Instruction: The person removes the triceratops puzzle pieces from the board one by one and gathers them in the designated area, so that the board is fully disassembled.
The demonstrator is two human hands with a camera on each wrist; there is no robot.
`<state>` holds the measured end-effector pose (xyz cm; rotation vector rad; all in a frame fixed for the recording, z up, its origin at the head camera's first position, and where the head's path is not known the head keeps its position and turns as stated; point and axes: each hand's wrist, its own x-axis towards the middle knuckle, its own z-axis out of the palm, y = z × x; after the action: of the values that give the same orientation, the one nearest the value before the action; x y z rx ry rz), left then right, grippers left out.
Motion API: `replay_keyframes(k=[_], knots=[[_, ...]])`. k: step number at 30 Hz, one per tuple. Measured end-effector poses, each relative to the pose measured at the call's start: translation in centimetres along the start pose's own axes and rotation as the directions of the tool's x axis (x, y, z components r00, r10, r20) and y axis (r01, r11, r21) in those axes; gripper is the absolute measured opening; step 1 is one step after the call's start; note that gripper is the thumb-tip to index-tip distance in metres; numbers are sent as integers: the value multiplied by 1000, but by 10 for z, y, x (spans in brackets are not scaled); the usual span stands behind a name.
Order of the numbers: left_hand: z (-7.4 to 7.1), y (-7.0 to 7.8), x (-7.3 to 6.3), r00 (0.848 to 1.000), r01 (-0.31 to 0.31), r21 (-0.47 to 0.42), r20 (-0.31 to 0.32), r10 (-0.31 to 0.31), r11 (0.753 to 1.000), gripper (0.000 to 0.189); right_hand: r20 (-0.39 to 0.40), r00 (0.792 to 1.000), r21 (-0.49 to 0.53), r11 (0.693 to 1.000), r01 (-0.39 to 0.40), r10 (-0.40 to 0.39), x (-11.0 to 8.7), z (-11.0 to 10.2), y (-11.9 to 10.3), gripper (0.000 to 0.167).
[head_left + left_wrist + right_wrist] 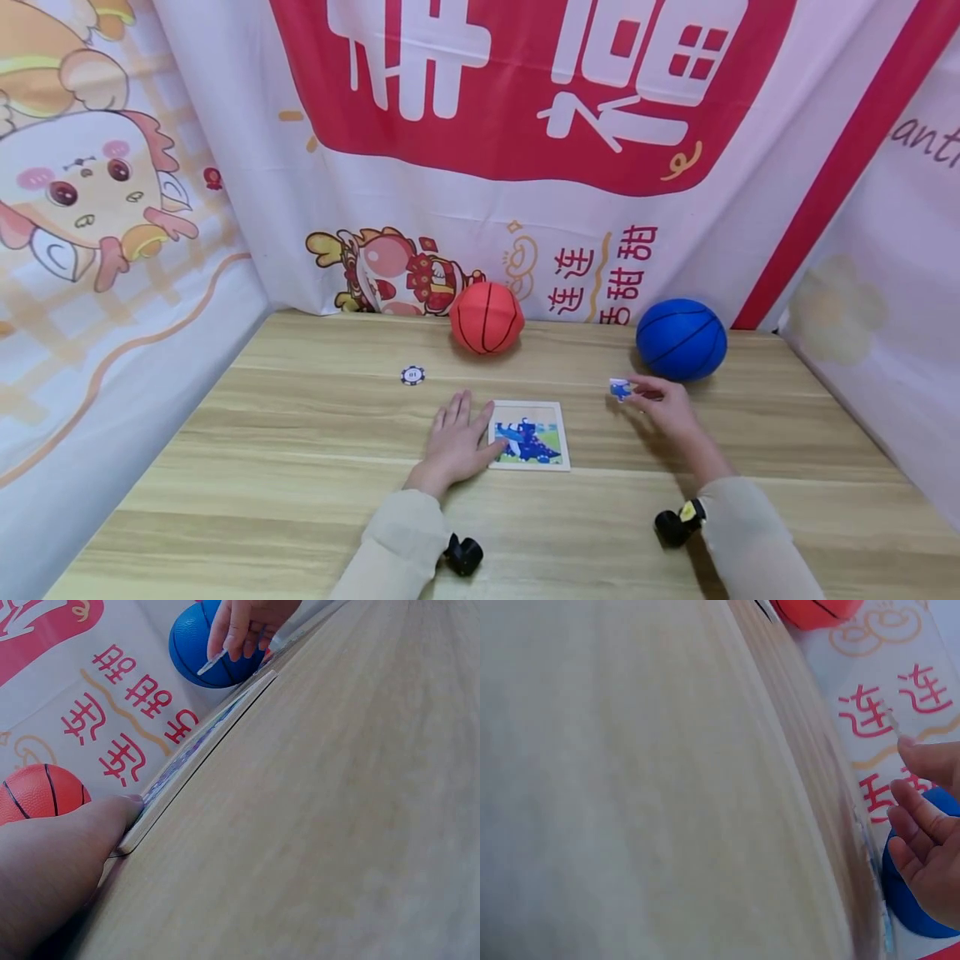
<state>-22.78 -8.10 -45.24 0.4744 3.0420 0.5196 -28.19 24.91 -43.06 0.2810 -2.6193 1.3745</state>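
Observation:
A small square jigsaw puzzle in a white frame lies on the table, its picture a blue dinosaur on green; a plain beige area shows along its top. My left hand rests on the table at the frame's left side, fingers spread, the thumb lying over the frame onto the picture. To the right of the puzzle, my right hand pinches a blue-and-white puzzle piece between thumb and fingers, held above the table. In the left wrist view that piece appears edge-on.
At the table's back stand a red ball and a blue ball, the blue one just behind my right hand. A round token lies left of the puzzle. Printed cloth hangs behind the table.

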Motion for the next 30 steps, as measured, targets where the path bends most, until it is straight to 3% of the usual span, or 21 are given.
replay_keyframes(k=[13, 30], knots=[[-2, 1, -1, 1000, -4, 1, 2, 4, 1000, 69, -26, 999, -113, 993, 39, -42, 0, 10, 19, 29], [0, 0, 0, 1000, -14, 19, -3, 14, 1000, 70, -36, 997, -177, 982, 59, -67, -1, 16, 18, 31]])
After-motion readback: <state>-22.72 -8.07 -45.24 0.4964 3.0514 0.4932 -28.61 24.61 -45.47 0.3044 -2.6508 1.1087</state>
